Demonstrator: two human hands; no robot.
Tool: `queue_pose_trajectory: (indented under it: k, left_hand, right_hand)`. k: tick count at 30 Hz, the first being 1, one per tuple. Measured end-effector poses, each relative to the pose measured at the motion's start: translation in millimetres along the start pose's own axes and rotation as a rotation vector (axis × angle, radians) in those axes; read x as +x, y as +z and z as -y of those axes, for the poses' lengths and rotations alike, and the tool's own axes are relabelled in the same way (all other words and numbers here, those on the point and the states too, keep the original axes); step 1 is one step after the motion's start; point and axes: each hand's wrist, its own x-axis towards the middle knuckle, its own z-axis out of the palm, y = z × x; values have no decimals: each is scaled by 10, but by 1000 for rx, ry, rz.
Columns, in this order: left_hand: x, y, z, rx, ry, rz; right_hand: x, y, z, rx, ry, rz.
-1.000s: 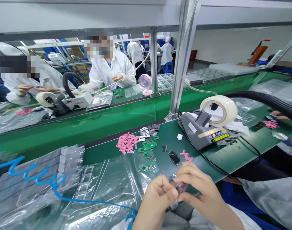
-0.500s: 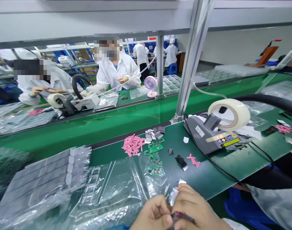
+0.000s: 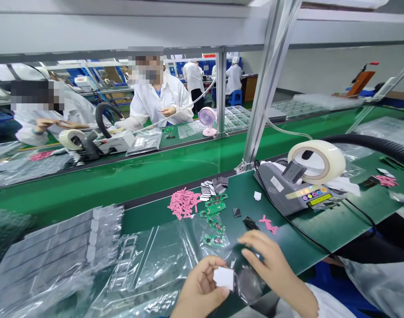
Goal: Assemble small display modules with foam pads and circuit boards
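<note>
The left hand [image 3: 202, 293] pinches a small thin white square pad [image 3: 223, 278] just above the green bench mat [image 3: 288, 247]. It looks featherlight and bendable, best held by its edges. The right hand [image 3: 271, 265] hovers beside it, fingers spread.

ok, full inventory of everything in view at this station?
pink strips: one pile, pink, bench centre
circuit boards: about five, green, right of the pile
striped parts: small cluster, black and white, behind the boards
tape dispenser: one, grey, bench right
tape roll: one, white, on the dispenser
hose: one, black, far right
plastic bags: several, clear, bench left
fan: one, pink, far bench
co-workers: two seated opposite, white coats; more behind
black piece: one, black, ahead of the right hand
left hand: pinches a white square
right hand: open, over the bench
</note>
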Motion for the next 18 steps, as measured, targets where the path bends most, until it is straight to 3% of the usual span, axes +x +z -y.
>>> queue_pose_trajectory:
  k: [4,11,18]
  left_hand:
    - [-72,-103,-160,27,52,-82]
    - [-205,-279,-288,89,108,-292]
    - [-184,-166,-288,160,133,-287]
  right_hand:
    - [204,165,-127,-80,136,63]
    - [285,386,-41,-153,202,238]
    - [534,681,-201,-364,404,279]
